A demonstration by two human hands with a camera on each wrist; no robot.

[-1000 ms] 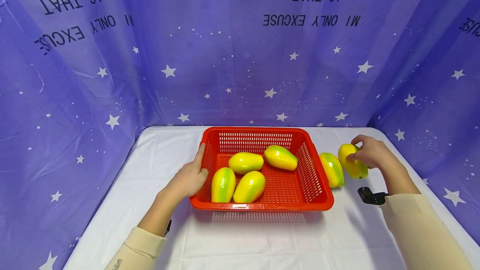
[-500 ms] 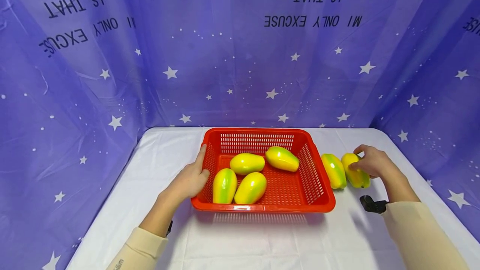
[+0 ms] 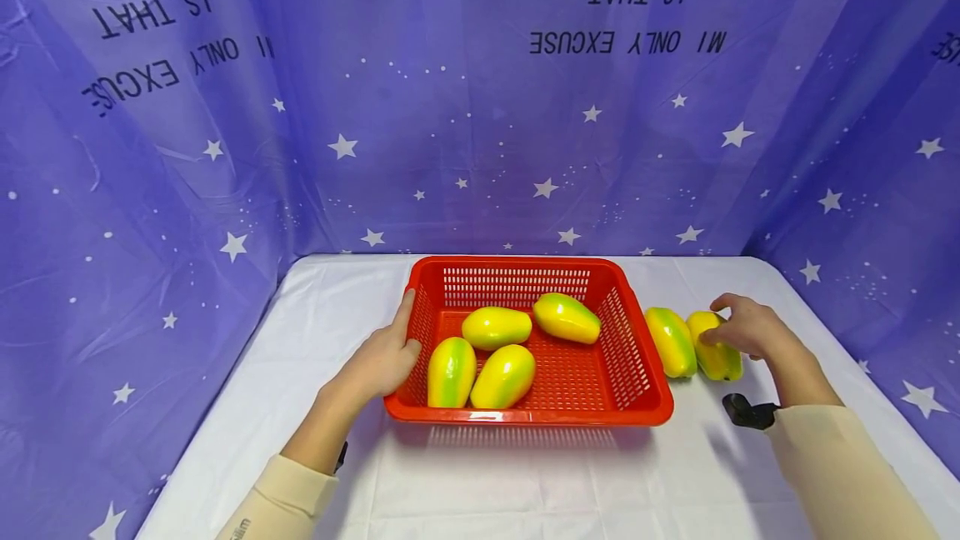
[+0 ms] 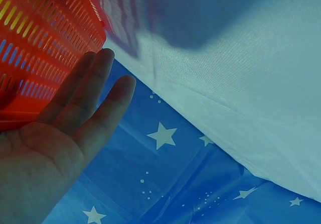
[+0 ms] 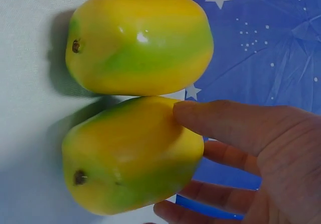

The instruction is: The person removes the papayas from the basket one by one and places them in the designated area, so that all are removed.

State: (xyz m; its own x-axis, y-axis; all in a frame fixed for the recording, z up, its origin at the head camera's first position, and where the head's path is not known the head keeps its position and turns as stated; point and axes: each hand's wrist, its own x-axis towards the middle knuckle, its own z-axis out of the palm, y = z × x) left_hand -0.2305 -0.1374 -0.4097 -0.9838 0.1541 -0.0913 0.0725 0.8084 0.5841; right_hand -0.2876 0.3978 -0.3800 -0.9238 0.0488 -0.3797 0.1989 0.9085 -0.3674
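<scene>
Right hand [image 3: 756, 328] gripping a papaya-shaped fruit [image 3: 720, 363] on the white tablecloth [image 3: 510, 490], second fruit [image 3: 671, 343] against it beside the red basket [image 3: 525, 417], left hand [image 3: 381, 361] straight-fingered at the basket's left wall, cloth stretching in front, its right edge near.

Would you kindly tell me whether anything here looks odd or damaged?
Only the lettering on the purple curtain stands out, because it appears upside down. The four fruits in the red basket and the two fruits to its right, one held by the right hand, show no visible damage, and I see no spill.
</scene>
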